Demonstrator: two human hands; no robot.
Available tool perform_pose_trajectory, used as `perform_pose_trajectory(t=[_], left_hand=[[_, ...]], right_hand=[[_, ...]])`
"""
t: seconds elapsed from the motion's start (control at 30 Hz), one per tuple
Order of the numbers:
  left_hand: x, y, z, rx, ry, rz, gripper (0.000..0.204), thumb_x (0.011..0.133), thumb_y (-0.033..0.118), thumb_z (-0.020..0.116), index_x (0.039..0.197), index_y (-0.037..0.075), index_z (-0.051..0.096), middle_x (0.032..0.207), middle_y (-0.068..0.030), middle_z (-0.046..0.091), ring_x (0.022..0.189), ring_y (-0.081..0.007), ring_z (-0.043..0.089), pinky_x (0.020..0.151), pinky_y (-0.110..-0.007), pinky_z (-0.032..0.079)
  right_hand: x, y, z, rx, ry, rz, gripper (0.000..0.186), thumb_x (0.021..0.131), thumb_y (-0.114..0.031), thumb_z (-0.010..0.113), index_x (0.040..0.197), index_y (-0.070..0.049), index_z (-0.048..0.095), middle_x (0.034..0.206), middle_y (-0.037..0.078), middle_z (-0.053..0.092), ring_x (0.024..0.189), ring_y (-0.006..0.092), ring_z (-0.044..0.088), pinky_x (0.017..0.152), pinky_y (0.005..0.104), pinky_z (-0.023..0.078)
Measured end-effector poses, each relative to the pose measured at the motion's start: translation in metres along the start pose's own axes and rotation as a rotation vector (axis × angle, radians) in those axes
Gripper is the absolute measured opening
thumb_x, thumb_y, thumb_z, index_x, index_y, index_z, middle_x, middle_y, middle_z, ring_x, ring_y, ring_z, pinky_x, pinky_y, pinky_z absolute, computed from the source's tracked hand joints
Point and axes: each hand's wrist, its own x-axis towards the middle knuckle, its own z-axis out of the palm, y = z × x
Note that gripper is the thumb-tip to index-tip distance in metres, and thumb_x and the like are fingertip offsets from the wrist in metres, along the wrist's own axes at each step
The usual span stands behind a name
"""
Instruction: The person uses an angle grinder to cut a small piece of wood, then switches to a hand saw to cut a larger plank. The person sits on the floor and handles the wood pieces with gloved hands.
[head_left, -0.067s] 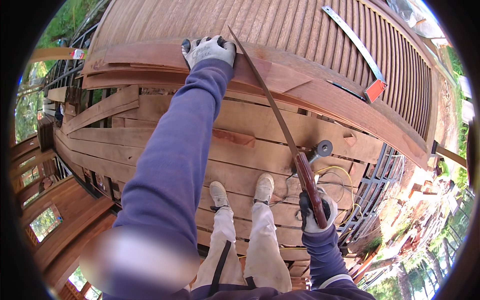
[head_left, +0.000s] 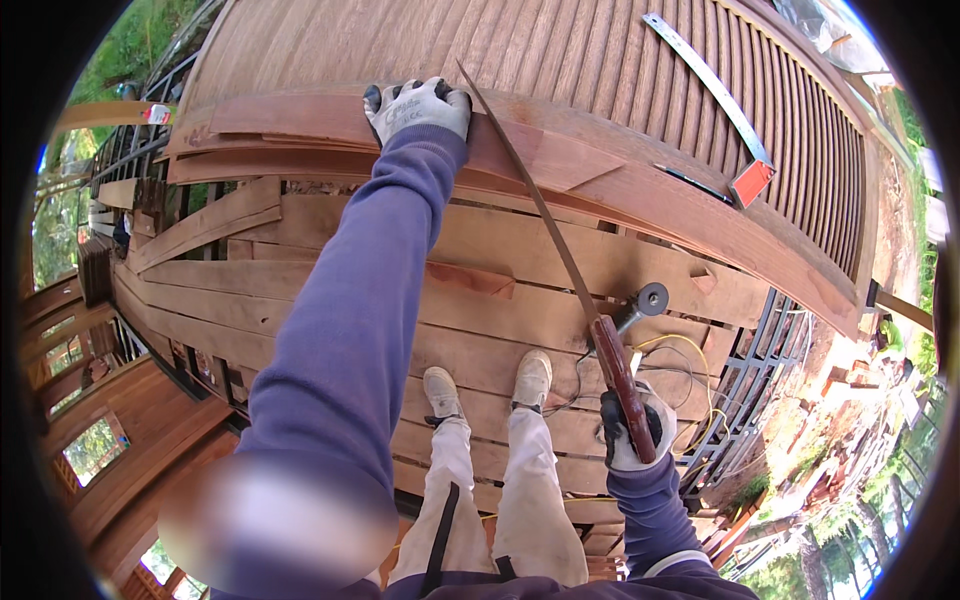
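My left hand (head_left: 418,110), in a white and black glove, is closed over the edge of reddish wooden boards (head_left: 290,118) lying along the near side of a slatted wooden panel (head_left: 560,40). My right hand (head_left: 636,428), gloved alike, grips the reddish-brown handle of a long, narrow blade, seemingly a saw (head_left: 545,215). The blade slants up to the left, its tip just right of my left hand and over the panel. A metal square with a red stock (head_left: 750,183) and a thin dark pencil-like tool (head_left: 695,183) lie on the panel to the right.
An angle grinder (head_left: 648,300) lies on the plank platform (head_left: 480,330) around my feet, with yellow and dark cords (head_left: 700,350) beside it. Dark metal grating (head_left: 775,350) borders the platform at the right. Wooden structures (head_left: 140,450) stand at the left.
The scene sits very slightly lower in the picture. Both hands and the long blade keep almost the same position relative to the boards.
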Motion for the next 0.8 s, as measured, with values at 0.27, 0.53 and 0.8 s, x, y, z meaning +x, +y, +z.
perform_pose_trajectory(t=[0.27,0.53,0.8], left_hand=[[0.010,0.009,-0.005,-0.007,-0.049,0.010,0.037,0.095,0.040,0.047,0.107,0.019,0.076,0.122,-0.0077,0.070,0.127,-0.0270,0.056,0.124,-0.049,0.018],[0.012,-0.002,0.011,-0.007,0.021,0.029,0.037,0.094,0.043,0.052,0.110,0.019,0.075,0.124,-0.0079,0.070,0.128,-0.0275,0.056,0.123,-0.049,0.019],[0.010,-0.010,0.013,0.047,0.021,0.043,0.035,0.095,0.039,0.049,0.107,0.019,0.076,0.118,-0.0060,0.072,0.120,-0.0260,0.060,0.120,-0.048,0.023]], right_hand=[[0.047,0.010,0.025,0.070,0.074,-0.303,0.027,0.072,0.005,0.079,0.094,-0.001,0.065,0.079,0.016,0.064,0.070,0.0379,0.064,0.063,0.0417,0.051],[0.054,0.012,0.013,-0.002,0.033,-0.336,0.027,0.071,-0.001,0.081,0.094,-0.002,0.067,0.083,0.015,0.068,0.076,0.0365,0.068,0.068,0.0432,0.055],[-0.042,0.066,-0.010,0.013,0.108,-0.503,0.047,0.067,0.002,0.084,0.110,0.000,0.063,0.091,0.015,0.066,0.073,0.0347,0.069,0.069,0.0428,0.057]])
